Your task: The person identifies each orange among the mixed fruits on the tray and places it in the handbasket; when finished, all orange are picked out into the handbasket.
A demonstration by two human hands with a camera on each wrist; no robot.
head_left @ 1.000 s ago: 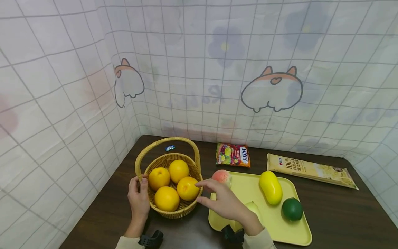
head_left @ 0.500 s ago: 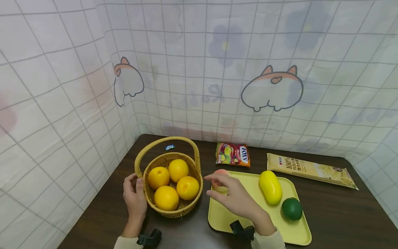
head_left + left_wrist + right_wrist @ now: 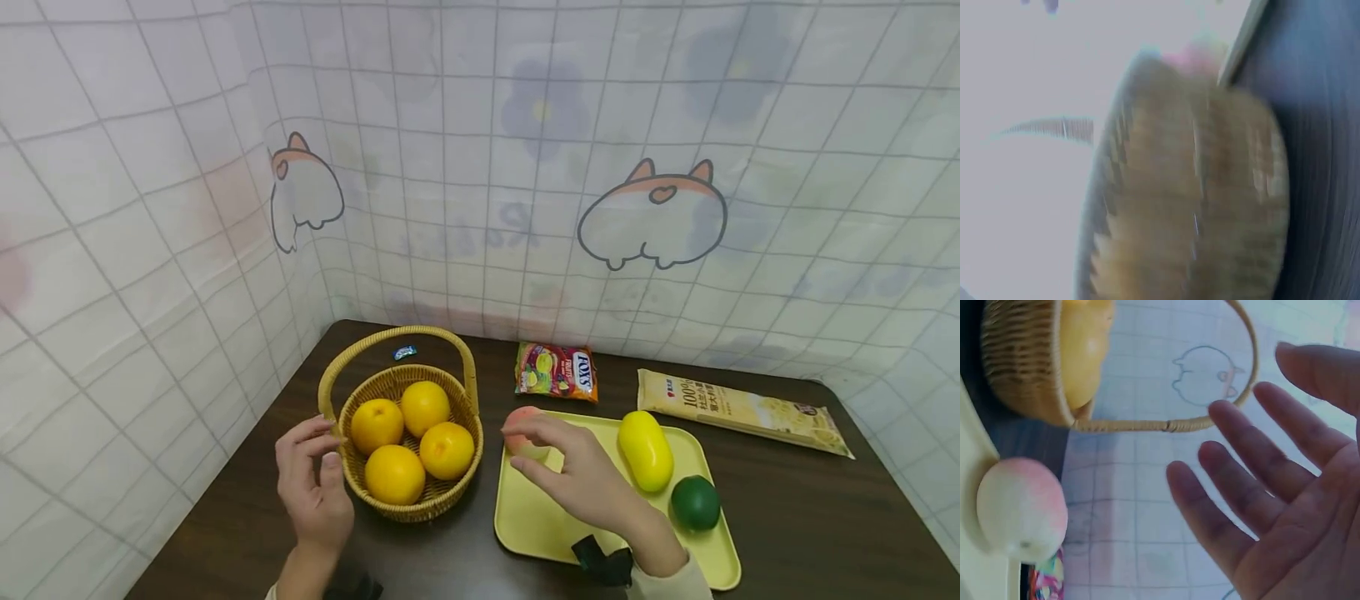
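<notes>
A wicker basket [image 3: 420,510] with a tall handle stands on the dark table and holds several oranges [image 3: 395,475]. At its left side is my left hand [image 3: 315,492], fingers loosely bent and holding nothing; its fingertips overlap the basket's left edge, and I cannot tell whether they touch. Above the yellow tray [image 3: 525,529] hovers my right hand [image 3: 585,483], which holds nothing, its fingers spread in the right wrist view. Partly behind those fingers a pink and white peach [image 3: 1022,509] lies in the tray's far left corner. Motion blurs the left wrist view, where the basket's woven wall [image 3: 1191,187] shows.
On the tray's right lie a yellow oblong fruit [image 3: 646,451] and a dark green round one [image 3: 695,502]. Behind it are a candy bag [image 3: 557,372] and a long beige packet [image 3: 742,412]. A small blue wrapped piece [image 3: 405,352] lies behind the basket.
My right hand has moved from the basket's right edge rightward over the tray. My left hand has eased off the basket's handle base, outward to the left. The oranges stay in the basket.
</notes>
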